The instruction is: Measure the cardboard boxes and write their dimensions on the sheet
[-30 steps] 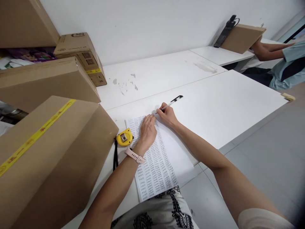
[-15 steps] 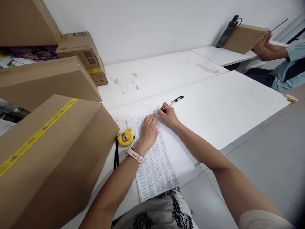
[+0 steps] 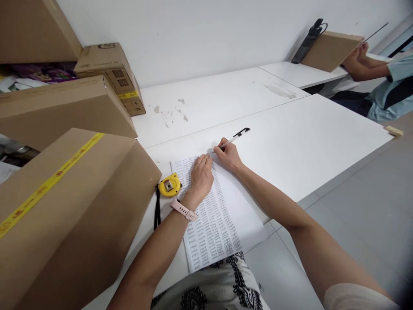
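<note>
My right hand [image 3: 228, 156] grips a pen [image 3: 237, 136] with a clear barrel and black clip, its tip down at the top edge of a paper sheet [image 3: 206, 241]. Columns of small handwriting fill most of that sheet, and its right side is blank. My left hand [image 3: 202, 174] lies flat on the upper part of the sheet, fingers stretched towards the pen tip. A pink band [image 3: 183, 210] circles the left wrist. Just left of the paper sits a yellow tape measure [image 3: 169, 185] with a black strap.
Cardboard boxes [image 3: 80, 189] crowd the left side, one with yellow tape. The white table [image 3: 290, 137] stretches right. At the far right, a co-worker's hands [image 3: 358, 60] are at a cardboard piece [image 3: 332, 51] beside a dark bottle [image 3: 308, 42].
My hands and the pen hold almost the same place, the pen tilting very slightly. The view has shifted a little. The co-worker's hands have moved slightly.
</note>
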`<state>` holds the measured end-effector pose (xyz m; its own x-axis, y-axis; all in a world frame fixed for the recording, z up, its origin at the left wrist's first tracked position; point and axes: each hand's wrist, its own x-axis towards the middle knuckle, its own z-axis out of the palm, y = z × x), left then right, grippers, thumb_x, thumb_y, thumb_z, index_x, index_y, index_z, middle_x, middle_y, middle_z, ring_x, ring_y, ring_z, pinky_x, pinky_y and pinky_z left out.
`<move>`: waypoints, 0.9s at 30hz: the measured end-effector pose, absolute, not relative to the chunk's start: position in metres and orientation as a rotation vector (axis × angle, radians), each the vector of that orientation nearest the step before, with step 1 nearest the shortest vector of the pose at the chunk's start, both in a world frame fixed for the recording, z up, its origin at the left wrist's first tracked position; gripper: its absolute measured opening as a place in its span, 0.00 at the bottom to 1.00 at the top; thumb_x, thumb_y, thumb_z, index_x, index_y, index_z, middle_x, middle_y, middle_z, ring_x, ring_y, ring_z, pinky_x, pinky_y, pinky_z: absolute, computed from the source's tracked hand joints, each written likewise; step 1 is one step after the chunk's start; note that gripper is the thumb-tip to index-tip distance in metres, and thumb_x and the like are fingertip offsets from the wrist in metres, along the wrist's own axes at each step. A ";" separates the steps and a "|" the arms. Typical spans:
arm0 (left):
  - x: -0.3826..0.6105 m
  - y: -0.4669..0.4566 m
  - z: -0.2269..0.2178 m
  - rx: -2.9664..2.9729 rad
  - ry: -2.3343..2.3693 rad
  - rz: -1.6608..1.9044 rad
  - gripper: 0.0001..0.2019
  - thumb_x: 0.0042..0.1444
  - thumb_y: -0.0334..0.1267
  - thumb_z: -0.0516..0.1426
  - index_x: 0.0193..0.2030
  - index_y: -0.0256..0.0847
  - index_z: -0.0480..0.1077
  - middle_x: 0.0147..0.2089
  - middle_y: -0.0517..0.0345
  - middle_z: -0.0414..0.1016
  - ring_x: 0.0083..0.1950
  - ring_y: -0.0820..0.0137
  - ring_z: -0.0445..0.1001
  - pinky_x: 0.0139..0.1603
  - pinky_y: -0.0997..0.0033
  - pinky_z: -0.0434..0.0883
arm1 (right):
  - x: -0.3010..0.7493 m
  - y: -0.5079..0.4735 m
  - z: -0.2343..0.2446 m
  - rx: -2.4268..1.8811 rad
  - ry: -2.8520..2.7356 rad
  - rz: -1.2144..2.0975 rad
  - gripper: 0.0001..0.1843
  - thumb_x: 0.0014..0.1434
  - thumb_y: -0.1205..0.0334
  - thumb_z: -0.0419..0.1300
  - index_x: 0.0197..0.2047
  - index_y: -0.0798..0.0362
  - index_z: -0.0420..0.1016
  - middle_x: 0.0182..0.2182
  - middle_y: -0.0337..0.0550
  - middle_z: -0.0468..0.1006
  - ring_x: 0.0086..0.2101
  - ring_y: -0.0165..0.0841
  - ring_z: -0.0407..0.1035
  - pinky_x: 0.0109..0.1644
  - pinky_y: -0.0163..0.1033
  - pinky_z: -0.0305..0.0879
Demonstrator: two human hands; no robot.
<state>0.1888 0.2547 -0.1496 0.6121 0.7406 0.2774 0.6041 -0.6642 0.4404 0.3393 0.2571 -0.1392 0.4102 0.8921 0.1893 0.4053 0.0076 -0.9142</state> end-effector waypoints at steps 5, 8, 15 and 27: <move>0.189 0.255 -0.152 2.566 1.098 0.652 0.24 0.61 0.19 0.43 0.55 0.35 0.73 0.64 0.45 0.73 0.68 0.58 0.66 0.68 0.49 0.65 | 0.339 0.257 -0.139 -1.602 -1.192 0.563 0.09 0.51 0.62 0.56 0.25 0.48 0.57 0.17 0.31 0.59 0.21 0.28 0.53 0.27 0.37 0.49; 0.189 0.254 -0.152 2.577 1.101 0.633 0.24 0.61 0.19 0.43 0.56 0.35 0.73 0.64 0.44 0.73 0.68 0.58 0.66 0.69 0.50 0.64 | 0.340 0.257 -0.139 -1.609 -1.195 0.566 0.09 0.51 0.63 0.56 0.25 0.48 0.57 0.17 0.30 0.59 0.21 0.28 0.53 0.27 0.37 0.49; 0.189 0.253 -0.149 2.583 1.114 0.612 0.23 0.62 0.19 0.43 0.56 0.31 0.73 0.64 0.42 0.73 0.68 0.57 0.66 0.70 0.52 0.63 | 0.339 0.257 -0.137 -1.617 -1.195 0.566 0.09 0.50 0.64 0.55 0.24 0.48 0.57 0.17 0.31 0.59 0.22 0.28 0.53 0.27 0.37 0.49; 0.189 0.253 -0.149 2.647 1.103 0.582 0.24 0.64 0.20 0.44 0.60 0.33 0.71 0.66 0.43 0.70 0.68 0.57 0.65 0.69 0.52 0.63 | 0.344 0.260 -0.144 -1.556 -1.164 0.584 0.09 0.51 0.64 0.56 0.25 0.49 0.57 0.18 0.31 0.58 0.23 0.28 0.53 0.28 0.37 0.51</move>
